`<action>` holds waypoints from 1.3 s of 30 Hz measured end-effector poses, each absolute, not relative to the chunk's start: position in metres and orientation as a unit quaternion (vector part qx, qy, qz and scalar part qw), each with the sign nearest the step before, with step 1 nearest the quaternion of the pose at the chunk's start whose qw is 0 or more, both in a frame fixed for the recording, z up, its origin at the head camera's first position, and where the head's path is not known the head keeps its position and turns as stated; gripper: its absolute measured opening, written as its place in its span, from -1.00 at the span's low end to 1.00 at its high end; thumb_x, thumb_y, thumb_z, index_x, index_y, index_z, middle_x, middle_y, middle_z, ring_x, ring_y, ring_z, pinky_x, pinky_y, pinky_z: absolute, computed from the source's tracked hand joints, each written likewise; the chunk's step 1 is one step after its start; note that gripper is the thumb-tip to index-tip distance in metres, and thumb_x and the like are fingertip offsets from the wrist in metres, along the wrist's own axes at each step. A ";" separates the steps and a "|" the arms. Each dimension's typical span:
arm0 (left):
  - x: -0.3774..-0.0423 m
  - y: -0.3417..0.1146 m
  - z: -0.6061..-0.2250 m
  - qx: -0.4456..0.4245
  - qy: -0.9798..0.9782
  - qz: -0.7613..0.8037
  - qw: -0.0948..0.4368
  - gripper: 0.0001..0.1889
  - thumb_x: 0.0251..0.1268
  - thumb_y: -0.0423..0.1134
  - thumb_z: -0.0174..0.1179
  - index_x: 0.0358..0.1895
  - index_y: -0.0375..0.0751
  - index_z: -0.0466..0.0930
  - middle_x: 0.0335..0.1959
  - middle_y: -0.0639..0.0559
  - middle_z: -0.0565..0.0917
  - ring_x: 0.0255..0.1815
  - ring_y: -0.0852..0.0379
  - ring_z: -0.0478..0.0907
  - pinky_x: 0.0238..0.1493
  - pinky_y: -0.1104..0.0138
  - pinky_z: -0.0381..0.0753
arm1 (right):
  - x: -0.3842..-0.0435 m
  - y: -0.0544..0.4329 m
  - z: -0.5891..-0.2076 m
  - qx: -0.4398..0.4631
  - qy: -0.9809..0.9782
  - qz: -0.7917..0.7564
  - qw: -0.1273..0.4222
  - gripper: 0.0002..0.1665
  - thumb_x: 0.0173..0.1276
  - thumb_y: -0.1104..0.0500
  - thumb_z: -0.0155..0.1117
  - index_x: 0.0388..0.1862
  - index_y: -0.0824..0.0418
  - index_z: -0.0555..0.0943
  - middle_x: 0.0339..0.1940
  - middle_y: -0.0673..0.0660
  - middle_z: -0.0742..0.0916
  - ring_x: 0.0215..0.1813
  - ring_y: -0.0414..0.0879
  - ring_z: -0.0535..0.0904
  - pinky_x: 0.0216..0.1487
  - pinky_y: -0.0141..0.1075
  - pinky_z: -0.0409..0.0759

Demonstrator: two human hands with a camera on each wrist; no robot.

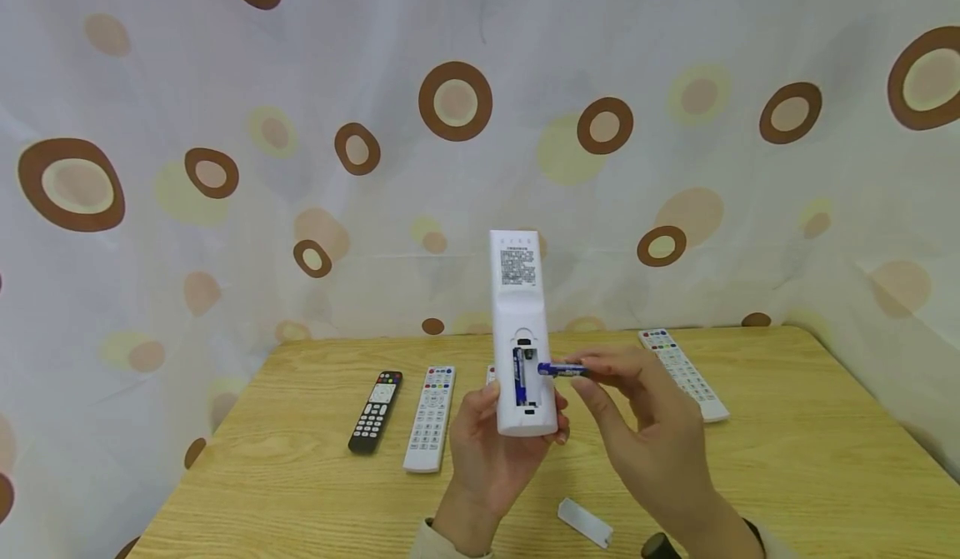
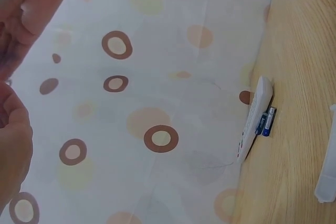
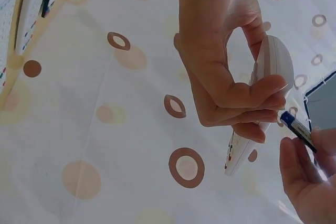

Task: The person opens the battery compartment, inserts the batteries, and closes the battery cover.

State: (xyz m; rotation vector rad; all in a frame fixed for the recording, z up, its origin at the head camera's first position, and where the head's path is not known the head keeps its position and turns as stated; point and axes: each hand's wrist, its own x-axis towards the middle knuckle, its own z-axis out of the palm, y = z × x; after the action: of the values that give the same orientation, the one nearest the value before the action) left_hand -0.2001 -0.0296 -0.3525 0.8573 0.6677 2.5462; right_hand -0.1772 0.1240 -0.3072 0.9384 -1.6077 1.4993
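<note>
My left hand [image 1: 491, 459] grips a white remote control [image 1: 517, 301], its back turned toward me and tilted upright above the table. Its battery compartment is uncovered, with one blue battery [image 1: 520, 376] lying in the left slot. My right hand [image 1: 663, 442] pinches a second blue battery [image 1: 564, 369] between thumb and fingers, its tip at the right edge of the compartment. In the right wrist view, the left fingers wrap the remote [image 3: 275, 61] while the battery [image 3: 297, 128] sticks out from the right hand [image 3: 310, 177]. A white battery cover [image 1: 585, 522] lies on the table below.
On the wooden table [image 1: 300, 492] lie a black remote [image 1: 375, 413], a white remote [image 1: 429, 421] and another at right [image 1: 684, 376]. One more [image 1: 491, 373] is mostly hidden behind the left hand. Two loose batteries [image 2: 266, 121] lie beside a remote. A dotted curtain [image 1: 480, 184] hangs behind.
</note>
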 end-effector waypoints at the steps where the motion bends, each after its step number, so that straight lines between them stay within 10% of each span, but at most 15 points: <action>1: -0.200 -0.030 -0.353 0.306 0.237 0.903 0.186 -0.47 0.38 -0.04 -0.16 0.38 -0.09 0.16 -0.02 -0.03 0.54 -0.13 0.15 0.54 -0.12 0.39 0.51 | -0.178 0.124 -0.307 0.366 -0.622 0.590 0.361 -0.77 0.31 0.48 0.15 -0.10 0.61 0.40 -0.05 0.26 0.67 0.02 -0.06 0.64 0.05 -0.34 0.58; 12: -0.201 -0.027 -0.352 0.316 0.234 0.901 0.183 -0.42 0.36 -0.04 -0.12 0.42 -0.06 0.12 0.13 -0.03 0.48 -0.14 0.16 0.55 -0.16 0.41 0.54 | -0.174 0.126 -0.304 0.354 -0.612 0.650 0.279 -0.67 0.36 0.59 -0.05 0.10 0.55 0.39 -0.23 0.17 0.60 -0.39 -0.15 0.53 -0.56 -0.38 0.56; 39: -0.200 -0.024 -0.353 0.282 0.293 0.898 0.169 -0.48 0.36 -0.10 -0.13 0.34 -0.22 0.20 0.05 -0.01 0.47 -0.10 0.17 0.47 -0.10 0.35 0.50 | -0.159 0.120 -0.283 0.271 -0.809 0.453 0.258 -0.71 0.09 0.45 0.41 -0.18 0.24 0.72 -0.24 -0.05 0.65 -0.34 -0.28 0.54 -0.43 -0.45 0.62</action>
State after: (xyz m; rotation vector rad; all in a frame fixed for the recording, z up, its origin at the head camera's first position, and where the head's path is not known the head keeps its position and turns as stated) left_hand -0.2001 -0.0240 -0.3533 0.8011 0.8322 2.5535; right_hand -0.1588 0.1199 -0.2830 0.7352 -2.1951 1.2273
